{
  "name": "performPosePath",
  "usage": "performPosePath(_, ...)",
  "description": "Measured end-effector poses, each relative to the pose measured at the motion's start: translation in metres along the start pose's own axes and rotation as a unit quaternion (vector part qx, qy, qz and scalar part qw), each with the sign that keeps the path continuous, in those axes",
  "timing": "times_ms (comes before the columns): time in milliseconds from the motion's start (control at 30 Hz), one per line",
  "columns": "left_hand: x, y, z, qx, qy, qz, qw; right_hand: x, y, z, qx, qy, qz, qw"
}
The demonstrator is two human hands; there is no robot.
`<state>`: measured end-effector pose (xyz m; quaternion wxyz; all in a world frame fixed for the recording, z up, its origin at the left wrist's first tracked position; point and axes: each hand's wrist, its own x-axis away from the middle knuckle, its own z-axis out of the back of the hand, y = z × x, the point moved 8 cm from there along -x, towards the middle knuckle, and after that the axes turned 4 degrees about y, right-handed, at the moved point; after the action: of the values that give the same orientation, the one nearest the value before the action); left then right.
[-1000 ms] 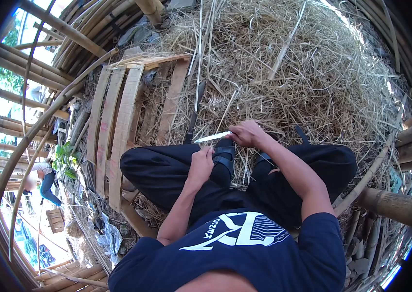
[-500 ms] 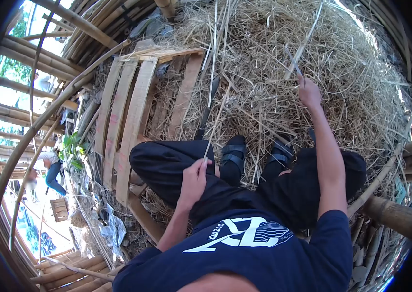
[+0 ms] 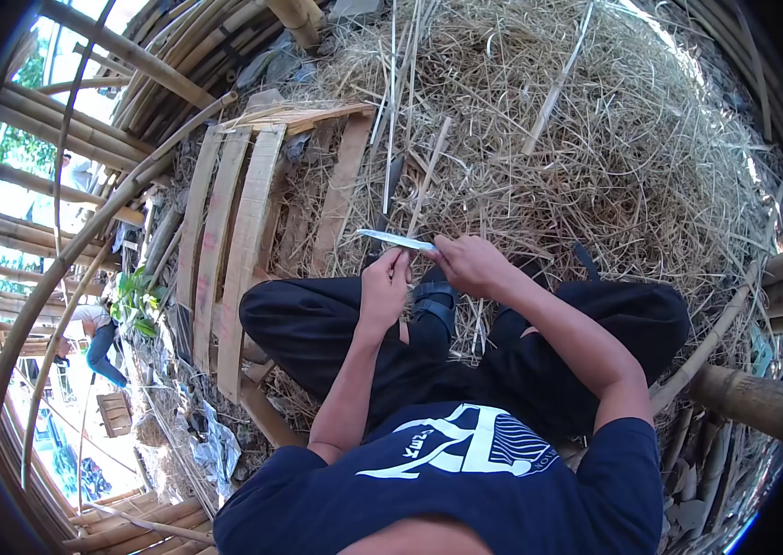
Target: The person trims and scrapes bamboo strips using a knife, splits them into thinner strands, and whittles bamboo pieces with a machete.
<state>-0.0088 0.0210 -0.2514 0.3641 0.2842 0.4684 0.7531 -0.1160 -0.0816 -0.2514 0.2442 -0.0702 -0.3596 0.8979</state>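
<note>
My right hand (image 3: 473, 265) is closed around the handle of a knife (image 3: 398, 240), its pale blade pointing left. The blade crosses just above the fingertips of my left hand (image 3: 384, 285), which are pinched together. A thin bamboo strip (image 3: 429, 176) runs up and away from behind the blade, in line with my left fingers. Its lower end is hidden by the knife and the hands. Both hands are close together over my sandalled feet (image 3: 435, 301), between my bent knees.
Loose straw and shavings (image 3: 585, 176) cover the ground ahead. A wooden slatted pallet (image 3: 248, 231) lies at left. Bamboo poles (image 3: 95, 222) form a frame on the left, with a person (image 3: 100, 342) beyond it. A thick bamboo pole (image 3: 747, 400) is at right.
My right hand has come down and left with the knife, from over the straw to beside my left hand. My left hand has risen slightly, and the blade now crosses the strip.
</note>
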Motion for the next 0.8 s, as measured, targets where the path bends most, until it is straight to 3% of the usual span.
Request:
performPosePath(200, 0.009, 0.025, 0.002, -0.091, 0.019, -0.053, 0.994, -0.001, 0.011, 0.003, 0.018, 0.020, 0.049, 0.998)
performPosePath(267, 0.018, 0.017, -0.001, -0.099, 0.015, -0.041, 0.994, -0.004, 0.023, 0.003, 0.059, 0.046, 0.098, 0.992)
performPosePath(567, 0.034, 0.009, 0.006, -0.128, 0.017, -0.023, 0.991, -0.012, 0.040, -0.019, 0.085, 0.031, 0.119, 0.989)
performPosePath(667, 0.049, 0.001, 0.018, -0.122, 0.002, 0.037, 0.992, -0.022, 0.080, -0.005, 0.113, 0.051, 0.030, 0.992)
performPosePath(700, 0.053, 0.002, 0.020, -0.124, 0.002, 0.036, 0.992, -0.021, 0.079, 0.006, 0.142, 0.074, 0.044, 0.986)
performPosePath(767, 0.066, 0.012, 0.020, -0.113, 0.010, -0.001, 0.994, -0.020, 0.083, 0.003, 0.177, 0.015, 0.025, 0.984)
performPosePath(800, 0.072, 0.013, 0.021, -0.125, 0.001, 0.026, 0.992, -0.019, 0.089, 0.004, 0.182, 0.015, 0.022, 0.983)
